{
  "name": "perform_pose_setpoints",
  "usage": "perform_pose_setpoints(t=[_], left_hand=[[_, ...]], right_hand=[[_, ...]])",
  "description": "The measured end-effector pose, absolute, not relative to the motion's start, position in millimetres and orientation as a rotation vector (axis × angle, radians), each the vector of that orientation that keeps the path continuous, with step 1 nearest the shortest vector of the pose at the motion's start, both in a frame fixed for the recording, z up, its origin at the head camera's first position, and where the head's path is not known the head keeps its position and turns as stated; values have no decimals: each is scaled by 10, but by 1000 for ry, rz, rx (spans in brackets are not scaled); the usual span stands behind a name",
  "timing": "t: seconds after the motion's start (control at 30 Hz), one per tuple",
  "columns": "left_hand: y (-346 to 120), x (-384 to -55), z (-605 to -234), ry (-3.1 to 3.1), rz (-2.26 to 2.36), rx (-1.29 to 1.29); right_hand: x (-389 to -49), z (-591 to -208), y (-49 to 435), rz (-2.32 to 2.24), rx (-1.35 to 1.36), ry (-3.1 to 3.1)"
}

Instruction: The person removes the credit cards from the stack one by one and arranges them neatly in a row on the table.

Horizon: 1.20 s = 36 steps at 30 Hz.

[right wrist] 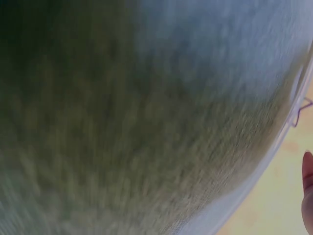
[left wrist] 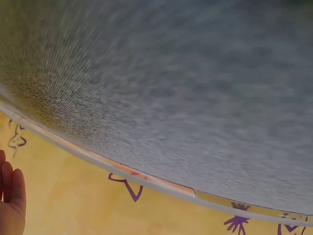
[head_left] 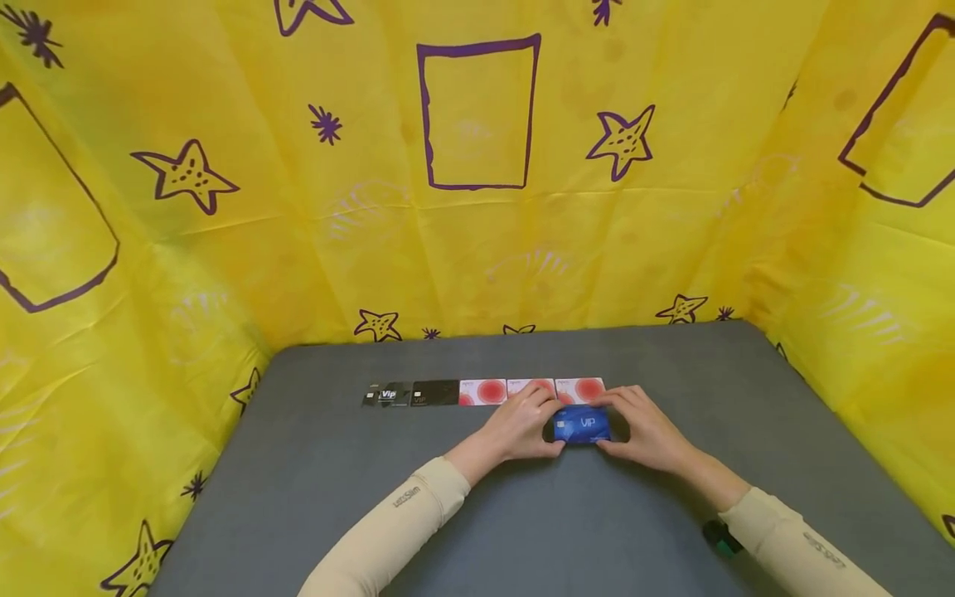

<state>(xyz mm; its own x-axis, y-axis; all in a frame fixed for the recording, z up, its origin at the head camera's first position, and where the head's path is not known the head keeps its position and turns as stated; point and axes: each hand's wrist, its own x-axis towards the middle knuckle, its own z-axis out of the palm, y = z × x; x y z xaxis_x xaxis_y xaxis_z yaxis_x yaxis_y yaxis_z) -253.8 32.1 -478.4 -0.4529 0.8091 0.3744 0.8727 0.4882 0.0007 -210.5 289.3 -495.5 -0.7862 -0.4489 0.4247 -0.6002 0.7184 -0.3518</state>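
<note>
A blue card (head_left: 582,424) marked VIP is held between both hands, just in front of a row of cards on the grey table. My left hand (head_left: 524,423) grips its left end, thumb at the near edge and fingers at the far edge. On the opposite end my right hand (head_left: 647,429) grips it the same way. The left wrist view catches only fingers of the left hand (left wrist: 13,196) at its edge; a sliver of the right hand (right wrist: 308,191) appears in the right wrist view.
The row runs from a black Vip card (head_left: 386,394) through another black card (head_left: 436,392) to white cards with red circles, (head_left: 482,391) the leftmost of them fully visible. The grey table (head_left: 336,497) ends at a yellow patterned cloth wall (head_left: 477,249) behind and at both sides.
</note>
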Motion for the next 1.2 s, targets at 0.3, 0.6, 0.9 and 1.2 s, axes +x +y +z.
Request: perform_pose_setpoints(t=[0.3, 0.6, 0.9, 1.2], left_hand=[[569, -2693, -4827, -2470, -235, -1373], [793, -2806, -4890, -2507, -225, -1354], [1002, -2906, -4918, -2580, -268, -1329], [1212, -3012, -4898, -2641, -307, -1303]], right_hand=[[-2234, -4972, 3117, 652, 804, -2617], [-2318, -4987, 3323, 628, 778, -2681], [-2432, -5006, 3516, 625, 823, -2673], [-2549, -4938, 3681, 625, 817, -2723]])
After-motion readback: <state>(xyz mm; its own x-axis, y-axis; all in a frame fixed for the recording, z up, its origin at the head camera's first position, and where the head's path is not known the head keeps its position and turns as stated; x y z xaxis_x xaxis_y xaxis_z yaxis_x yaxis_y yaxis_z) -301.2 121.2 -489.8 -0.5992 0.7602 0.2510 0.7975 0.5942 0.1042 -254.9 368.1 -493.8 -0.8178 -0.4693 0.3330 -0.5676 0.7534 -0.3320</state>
